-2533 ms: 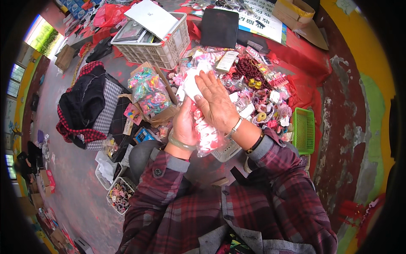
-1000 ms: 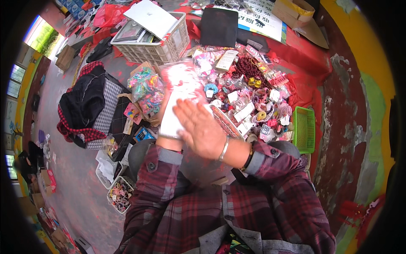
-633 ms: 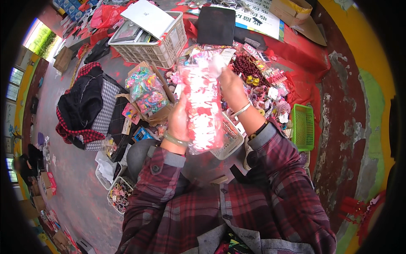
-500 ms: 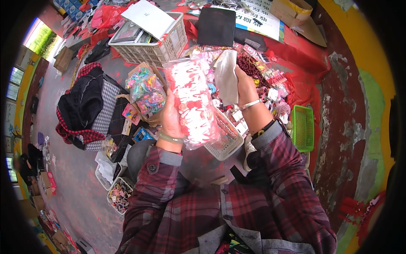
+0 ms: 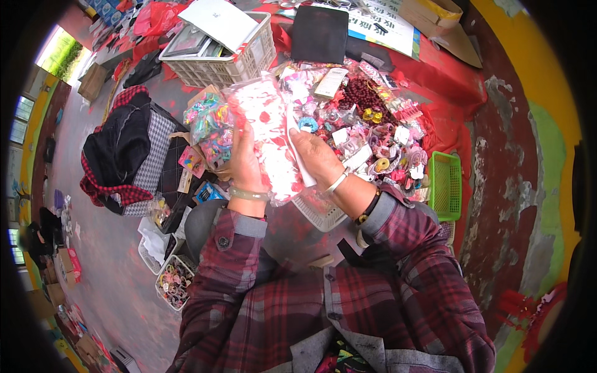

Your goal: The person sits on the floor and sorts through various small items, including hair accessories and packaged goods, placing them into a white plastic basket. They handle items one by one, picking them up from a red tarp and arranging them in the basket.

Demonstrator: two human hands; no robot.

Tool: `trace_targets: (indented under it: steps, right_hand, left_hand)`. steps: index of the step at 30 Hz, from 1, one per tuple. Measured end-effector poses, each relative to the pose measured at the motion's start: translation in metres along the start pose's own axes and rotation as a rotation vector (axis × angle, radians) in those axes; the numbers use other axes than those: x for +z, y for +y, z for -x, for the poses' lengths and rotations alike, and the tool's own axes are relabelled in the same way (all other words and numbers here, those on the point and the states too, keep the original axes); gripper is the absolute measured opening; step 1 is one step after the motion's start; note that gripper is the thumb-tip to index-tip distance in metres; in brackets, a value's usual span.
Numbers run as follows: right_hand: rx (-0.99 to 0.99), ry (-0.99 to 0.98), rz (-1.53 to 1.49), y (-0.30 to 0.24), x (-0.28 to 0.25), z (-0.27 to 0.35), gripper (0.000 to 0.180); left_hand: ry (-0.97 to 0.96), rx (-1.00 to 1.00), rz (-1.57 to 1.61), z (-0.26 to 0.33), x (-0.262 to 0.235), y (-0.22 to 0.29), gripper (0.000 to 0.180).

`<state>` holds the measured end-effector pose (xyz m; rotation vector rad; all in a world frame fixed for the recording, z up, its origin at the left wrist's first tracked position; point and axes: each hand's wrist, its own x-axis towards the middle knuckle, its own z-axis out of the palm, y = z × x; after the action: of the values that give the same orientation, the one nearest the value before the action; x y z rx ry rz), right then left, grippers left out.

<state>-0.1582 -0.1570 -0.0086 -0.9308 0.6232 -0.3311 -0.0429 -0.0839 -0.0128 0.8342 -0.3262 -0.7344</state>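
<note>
Between my two hands is a clear plastic bag (image 5: 268,133) of white and red pieces, held upright. My left hand (image 5: 247,163) grips its left side, the thumb lying along the front. My right hand (image 5: 320,156) is closed on a whitish, thin cloth or sheet (image 5: 301,163), seen nearly edge-on and pressed against the bag's right side. Its far fingers are hidden. Beneath the bag, partly covered, stands a white plastic basket (image 5: 323,214). Just left of my left hand lies a clear bag of many-coloured small pieces (image 5: 211,121).
A pile of hair ornaments (image 5: 379,146) with dark red beads (image 5: 362,93) spreads to the right, beside a green basket (image 5: 445,186). Farther off are a loaded pale crate (image 5: 230,69) and a black flat square (image 5: 319,34). Dark clothing (image 5: 118,146) lies left; a small basket (image 5: 176,283) sits lower left.
My right hand has moved left and nearer, bringing the whitish sheet from over the pile to the bag's right side. The bag has shifted slightly left. More of the ornament pile shows.
</note>
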Motion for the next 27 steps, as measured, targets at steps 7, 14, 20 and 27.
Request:
trace_targets:
  steps: [7, 14, 20, 27]
  right_hand:
    - [-0.043, 0.024, -0.254, 0.021, 0.018, 0.013, 0.037]
    - [0.065, 0.01, -0.538, 0.022, 0.014, 0.021, 0.022]
    - [-0.123, 0.029, -0.341, -0.004, -0.02, -0.007, 0.029]
    - [-0.344, -0.131, 0.425, -0.086, -0.083, 0.002, 0.027]
  left_hand:
    - [0.08, 0.088, 0.096, -0.012, -0.011, 0.016, 0.038]
    - [0.179, 0.288, -0.198, -0.009, -0.009, 0.018, 0.049]
    - [0.015, 0.251, 0.122, -0.005, 0.008, 0.017, 0.056]
    - [-0.017, 0.714, -1.061, -0.015, -0.012, 0.033, 0.061]
